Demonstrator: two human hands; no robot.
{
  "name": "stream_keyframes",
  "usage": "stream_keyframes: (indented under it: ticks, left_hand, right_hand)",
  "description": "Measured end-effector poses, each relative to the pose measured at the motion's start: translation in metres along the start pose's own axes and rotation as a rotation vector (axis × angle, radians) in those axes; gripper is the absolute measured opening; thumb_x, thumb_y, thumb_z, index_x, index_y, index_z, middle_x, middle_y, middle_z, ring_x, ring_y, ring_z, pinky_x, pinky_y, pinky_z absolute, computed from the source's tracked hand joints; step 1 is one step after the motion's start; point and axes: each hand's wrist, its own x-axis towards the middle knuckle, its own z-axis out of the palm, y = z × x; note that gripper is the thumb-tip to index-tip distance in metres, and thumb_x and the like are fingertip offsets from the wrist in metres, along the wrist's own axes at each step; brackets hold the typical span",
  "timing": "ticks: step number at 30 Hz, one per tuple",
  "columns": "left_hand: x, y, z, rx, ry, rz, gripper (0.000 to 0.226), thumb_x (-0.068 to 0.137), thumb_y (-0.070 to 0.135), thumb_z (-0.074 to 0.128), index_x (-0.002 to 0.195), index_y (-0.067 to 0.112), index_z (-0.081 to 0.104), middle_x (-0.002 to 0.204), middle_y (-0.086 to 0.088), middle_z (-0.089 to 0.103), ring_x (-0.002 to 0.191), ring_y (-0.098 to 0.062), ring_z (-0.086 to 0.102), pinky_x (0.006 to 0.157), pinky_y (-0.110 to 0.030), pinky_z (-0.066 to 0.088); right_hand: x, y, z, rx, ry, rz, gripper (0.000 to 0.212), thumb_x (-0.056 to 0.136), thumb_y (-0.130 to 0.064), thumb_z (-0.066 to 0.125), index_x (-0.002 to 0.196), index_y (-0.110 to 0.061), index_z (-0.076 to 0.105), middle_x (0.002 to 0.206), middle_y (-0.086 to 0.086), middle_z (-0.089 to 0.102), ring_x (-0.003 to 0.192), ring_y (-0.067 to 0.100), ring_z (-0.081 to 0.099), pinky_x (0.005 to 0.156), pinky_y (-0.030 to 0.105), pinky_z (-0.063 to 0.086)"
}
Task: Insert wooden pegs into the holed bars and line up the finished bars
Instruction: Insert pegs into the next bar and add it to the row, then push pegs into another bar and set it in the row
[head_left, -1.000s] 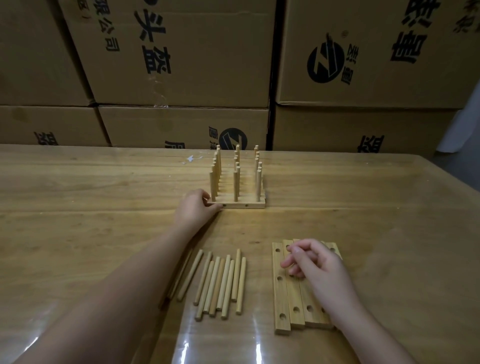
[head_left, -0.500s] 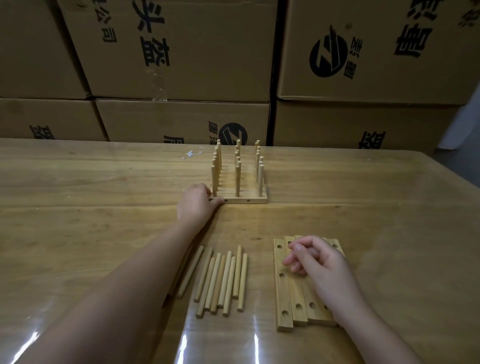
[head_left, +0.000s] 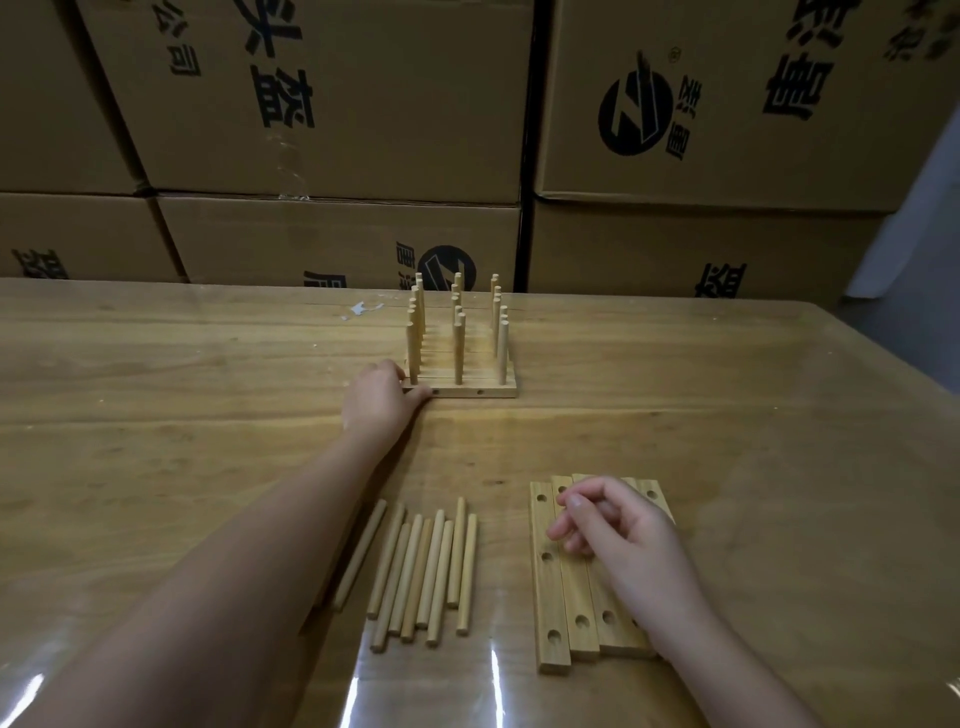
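Observation:
Several finished bars with upright pegs (head_left: 460, 358) stand side by side in a block at the middle of the table. My left hand (head_left: 382, 402) is at the left end of the nearest finished bar (head_left: 478, 392), thumb on its front face and fingers curled round the end. Several loose wooden pegs (head_left: 426, 566) lie in a row near me, partly under my left forearm. To their right lie several flat holed bars (head_left: 550, 577) packed together. My right hand (head_left: 623, 540) hovers over them with fingers loosely curled, holding nothing, and hides part of them.
The wooden table (head_left: 727, 415) has a glossy clear cover. Stacked cardboard boxes (head_left: 363, 104) form a wall right behind its far edge. A small white scrap (head_left: 361, 309) lies left of the peg block, near the back.
Both hands stay almost where they were; the left hand remains at the end of the front bar. Only the view has shifted slightly.

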Motion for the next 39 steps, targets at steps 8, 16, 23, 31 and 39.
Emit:
stream_keyframes:
  ticks: [8, 16, 23, 31, 39]
  left_hand:
    - [-0.03, 0.001, -0.024, -0.276, -0.103, -0.031, 0.052, 0.09, 0.021, 0.065, 0.137, 0.009, 0.045, 0.125, -0.007, 0.058, 0.112, -0.022, 0.056, 0.096, -0.037, 0.049]
    - [-0.12, 0.018, -0.05, -0.72, -0.168, 0.074, 0.013, 0.091, 0.006, 0.059, 0.099, 0.016, 0.061, 0.084, -0.002, 0.064, 0.068, -0.01, 0.063, 0.057, -0.016, 0.048]
    - [-0.185, 0.013, -0.055, -0.85, -0.303, 0.084, 0.012, 0.093, 0.015, 0.059, 0.094, 0.027, 0.063, 0.074, 0.005, 0.068, 0.058, -0.004, 0.064, 0.053, -0.014, 0.047]
    - [-0.205, 0.003, -0.056, -0.923, -0.324, 0.128, 0.016, 0.096, 0.012, 0.053, 0.091, 0.001, 0.063, 0.061, 0.0, 0.063, 0.047, -0.009, 0.057, 0.044, -0.018, 0.044]
    - [-0.204, 0.0, -0.056, -0.955, -0.383, 0.129, 0.02, 0.095, 0.017, 0.053, 0.081, 0.011, 0.066, 0.059, 0.001, 0.062, 0.046, -0.01, 0.055, 0.044, -0.02, 0.043]
  right_hand:
    - [0.0, -0.003, -0.001, 0.0, 0.0, 0.021, 0.015, 0.091, -0.016, 0.053, 0.085, -0.02, 0.066, 0.075, -0.003, 0.07, 0.066, 0.009, 0.064, 0.063, 0.016, 0.049]
    - [-0.001, -0.009, -0.011, 0.255, 0.148, 0.155, 0.014, 0.092, -0.014, 0.052, 0.091, -0.011, 0.066, 0.077, 0.002, 0.07, 0.066, 0.01, 0.063, 0.061, 0.023, 0.05]
    - [0.0, 0.001, -0.036, -0.536, 0.398, 0.231, 0.029, 0.09, -0.02, 0.053, 0.119, -0.019, 0.051, 0.124, 0.008, 0.044, 0.104, 0.026, 0.049, 0.077, 0.036, 0.044]
    - [-0.005, 0.005, -0.036, -0.822, 0.218, 0.324, 0.053, 0.09, -0.037, 0.051, 0.137, -0.015, 0.039, 0.135, 0.012, 0.044, 0.125, 0.03, 0.038, 0.1, 0.042, 0.036]
    - [-0.004, 0.004, -0.035, -0.676, 0.221, 0.313, 0.044, 0.091, -0.026, 0.056, 0.132, -0.022, 0.044, 0.128, 0.01, 0.047, 0.115, 0.029, 0.048, 0.091, 0.042, 0.045]
